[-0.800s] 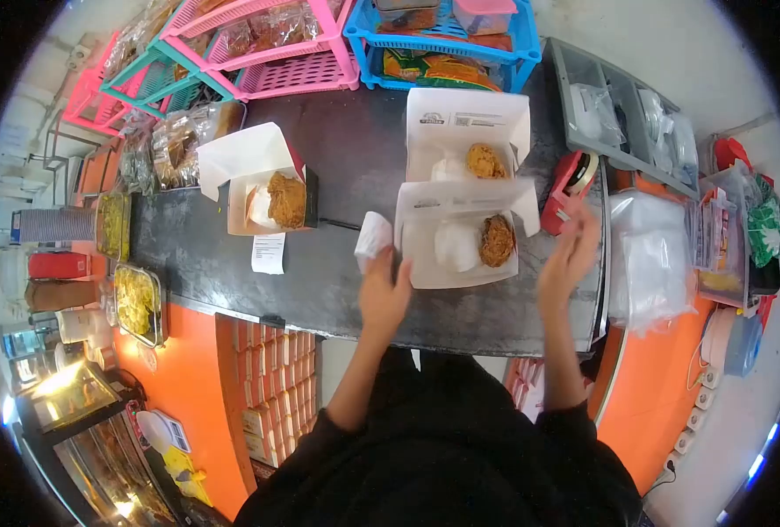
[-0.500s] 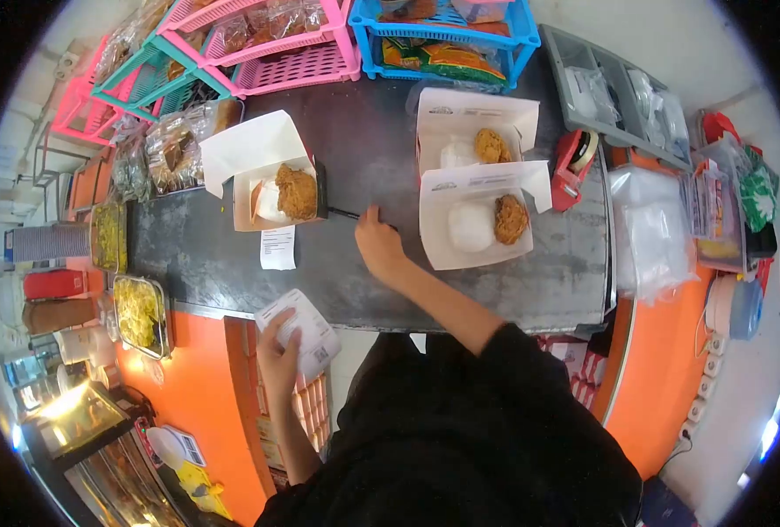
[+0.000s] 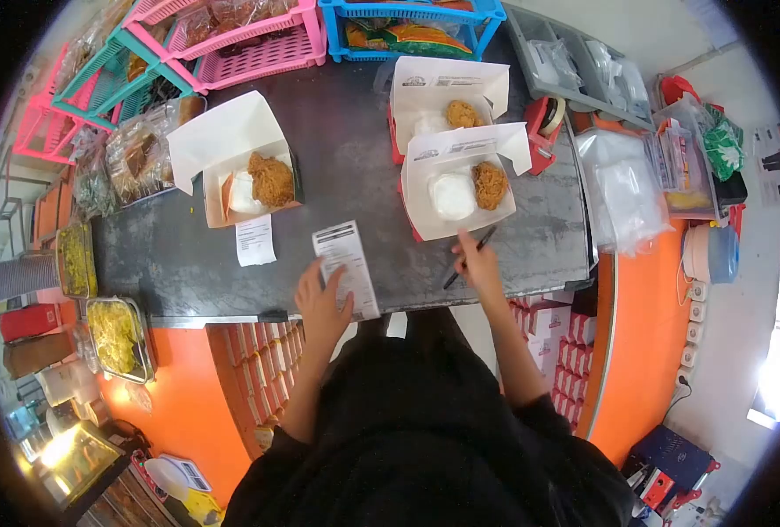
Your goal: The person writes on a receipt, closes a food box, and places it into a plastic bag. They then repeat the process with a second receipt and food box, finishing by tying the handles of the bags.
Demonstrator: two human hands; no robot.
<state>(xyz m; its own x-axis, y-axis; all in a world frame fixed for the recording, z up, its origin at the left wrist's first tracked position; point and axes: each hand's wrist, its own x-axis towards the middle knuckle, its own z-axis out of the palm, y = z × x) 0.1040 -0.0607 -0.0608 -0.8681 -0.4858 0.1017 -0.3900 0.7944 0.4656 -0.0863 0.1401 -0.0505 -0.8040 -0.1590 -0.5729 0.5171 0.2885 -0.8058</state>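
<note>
My left hand (image 3: 322, 303) rests with fingers spread on a printed receipt (image 3: 344, 244) at the counter's front edge. A black pen (image 3: 454, 277) is held in my right hand (image 3: 480, 266), just below an open meal box (image 3: 414, 200) of rice (image 3: 452, 196) and fried chicken (image 3: 490, 185). Another open box (image 3: 451, 75) with similar food stands right behind it. On the left, a third open box (image 3: 223, 123) holds fried chicken (image 3: 271, 180) and a white, rice-like portion. A second receipt (image 3: 255, 242) sticks out from under that box.
Pink (image 3: 258, 54) and blue (image 3: 416, 12) basket racks line the back. A red tape dispenser (image 3: 542, 140), a grey divided tray (image 3: 530, 66) and plastic bags (image 3: 622, 193) are at the right. A container of shredded yellow-green food (image 3: 116, 338) stands at the left.
My left hand has brought the receipt from before the counter up onto its front edge. My right hand has picked up the pen and moved right. The view has shifted slightly.
</note>
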